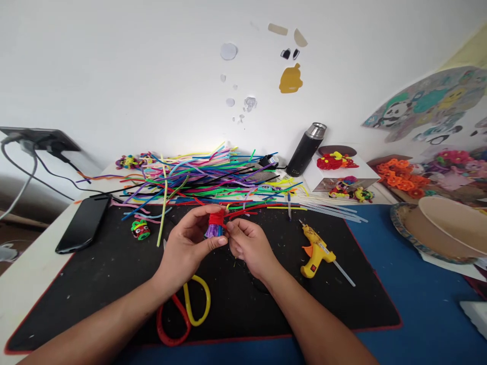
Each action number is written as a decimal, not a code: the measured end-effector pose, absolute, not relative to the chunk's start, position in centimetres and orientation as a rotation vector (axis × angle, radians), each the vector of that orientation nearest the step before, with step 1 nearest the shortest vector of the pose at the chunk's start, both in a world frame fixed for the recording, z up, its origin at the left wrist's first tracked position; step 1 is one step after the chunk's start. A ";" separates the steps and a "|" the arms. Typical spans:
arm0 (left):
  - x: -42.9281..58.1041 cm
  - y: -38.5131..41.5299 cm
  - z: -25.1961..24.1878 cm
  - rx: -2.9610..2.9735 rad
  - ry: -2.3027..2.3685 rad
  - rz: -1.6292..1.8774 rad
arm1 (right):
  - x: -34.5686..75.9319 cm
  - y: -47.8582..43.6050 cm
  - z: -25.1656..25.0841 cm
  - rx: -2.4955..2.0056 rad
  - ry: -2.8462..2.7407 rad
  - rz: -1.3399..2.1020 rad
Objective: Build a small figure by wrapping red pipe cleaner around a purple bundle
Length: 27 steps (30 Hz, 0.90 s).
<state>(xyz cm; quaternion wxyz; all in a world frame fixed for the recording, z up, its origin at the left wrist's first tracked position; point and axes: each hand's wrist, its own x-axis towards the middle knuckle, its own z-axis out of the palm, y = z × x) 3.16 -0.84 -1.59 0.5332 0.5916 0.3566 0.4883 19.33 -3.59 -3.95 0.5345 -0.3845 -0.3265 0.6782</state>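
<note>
Between the thumb and fingers of my left hand (179, 253) is a small pipe-cleaner figure (216, 220), red on top with purple and blue below. My right hand (251, 247) is closed in a pinch at the figure's right side, on what looks like the end of its red pipe cleaner; the fingertips partly hide it. Scissors (208, 299) with one red and one yellow handle lie under my left wrist, their blades mostly covered. A small red and green pipe-cleaner piece (141, 230) with eyes sits to the left.
A heap of coloured pipe cleaners (213, 175) spreads along the wall behind the black mat (125, 284). To the right lies a yellow glue gun (315, 251). A phone (84, 223) is at left, a black flask (304, 152) at back, a round basket (403, 238) at far right.
</note>
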 end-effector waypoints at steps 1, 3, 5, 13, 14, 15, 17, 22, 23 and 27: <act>3.3 -1.0 -1.6 1.396 0.843 1.164 | 19.2 -3.7 -4.0 -0.908 -0.765 1.635; 3.7 -1.4 -1.8 1.367 0.833 1.159 | 18.9 -3.8 -4.1 -0.888 -0.738 1.676; 4.1 -1.6 -2.0 1.334 0.827 1.150 | 18.8 -3.8 -4.2 -0.874 -0.710 1.700; 5.7 -1.8 -2.2 1.247 0.799 1.109 | 18.6 -4.0 -4.5 -0.793 -0.556 1.725; 5.8 -1.8 -2.2 1.248 0.797 1.109 | 18.6 -4.0 -4.4 -0.784 -0.543 1.738; 5.9 -1.9 -2.2 1.244 0.793 1.106 | 18.6 -4.1 -4.2 -0.776 -0.533 1.750; 6.1 -2.0 -2.2 1.217 0.779 1.097 | 18.6 -4.2 -3.9 -0.761 -0.515 1.773; 6.9 -2.4 -2.5 1.106 0.739 1.110 | 18.8 -4.2 -3.8 -0.670 -0.454 1.839; 7.0 -2.4 -2.5 1.091 0.729 1.117 | 18.9 -4.2 -3.8 -0.641 -0.438 1.849; 6.8 -2.2 -2.7 1.109 0.701 1.134 | 19.3 -4.0 -3.8 -0.566 -0.416 1.863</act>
